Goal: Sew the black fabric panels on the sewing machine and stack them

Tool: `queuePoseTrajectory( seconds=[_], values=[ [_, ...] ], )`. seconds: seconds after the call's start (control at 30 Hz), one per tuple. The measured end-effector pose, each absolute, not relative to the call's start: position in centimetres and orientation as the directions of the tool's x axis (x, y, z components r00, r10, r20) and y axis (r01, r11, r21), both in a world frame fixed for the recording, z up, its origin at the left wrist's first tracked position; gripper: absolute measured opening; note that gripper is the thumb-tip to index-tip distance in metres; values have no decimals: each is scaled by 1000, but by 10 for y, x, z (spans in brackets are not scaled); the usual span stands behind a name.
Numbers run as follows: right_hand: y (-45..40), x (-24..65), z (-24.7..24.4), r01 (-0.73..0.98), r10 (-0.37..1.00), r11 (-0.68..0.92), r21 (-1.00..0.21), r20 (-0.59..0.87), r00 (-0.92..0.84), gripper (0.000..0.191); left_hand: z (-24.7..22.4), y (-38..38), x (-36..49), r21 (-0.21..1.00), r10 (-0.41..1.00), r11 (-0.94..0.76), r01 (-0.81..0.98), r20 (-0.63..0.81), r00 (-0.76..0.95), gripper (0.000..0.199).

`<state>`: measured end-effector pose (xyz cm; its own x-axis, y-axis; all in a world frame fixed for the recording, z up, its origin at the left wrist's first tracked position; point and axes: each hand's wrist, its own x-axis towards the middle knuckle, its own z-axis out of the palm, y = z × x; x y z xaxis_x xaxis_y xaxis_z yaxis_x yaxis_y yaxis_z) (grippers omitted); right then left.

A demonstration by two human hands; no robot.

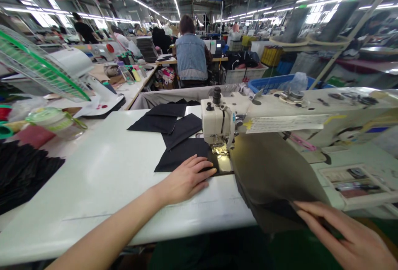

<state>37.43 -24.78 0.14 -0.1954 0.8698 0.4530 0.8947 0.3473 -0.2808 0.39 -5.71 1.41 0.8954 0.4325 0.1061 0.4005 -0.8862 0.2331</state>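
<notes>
A black fabric piece lies flat on the white sewing table, its right edge near the presser foot of the sewing machine. My left hand rests on the front of that piece with its fingers spread, left of the needle area. More black pieces lie overlapped behind it. A large grey-brown cloth spreads under the machine arm and hangs over the table's front edge. At the lower right, my right hand pinches the edge of dark fabric at this cloth.
A white and green fan, a lidded container and gathered black fabric are at the left. Ahead, a person in a denim vest sits facing away. A blue basket stands behind the machine; a tool tray lies right.
</notes>
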Motion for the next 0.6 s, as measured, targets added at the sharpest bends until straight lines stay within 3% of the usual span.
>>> queuePoseTrajectory(
  seconds=[0.23,0.37,0.5,0.6],
  values=[
    [-229,354,31,810,947,224,-542,319,-48,25,10,-37,3,240,424,-892,384,145,894,43],
    [-223,356,38,717,999,-25,-696,13,48,34,9,-25,3,232,430,-890,393,137,892,42],
    [-224,363,37,574,919,-363,-734,-383,91,44,10,-12,5,229,425,-894,385,158,892,39],
    [-224,370,36,470,865,-471,-746,-495,80,50,12,-3,8,236,423,-894,380,170,890,37]
  ],
)
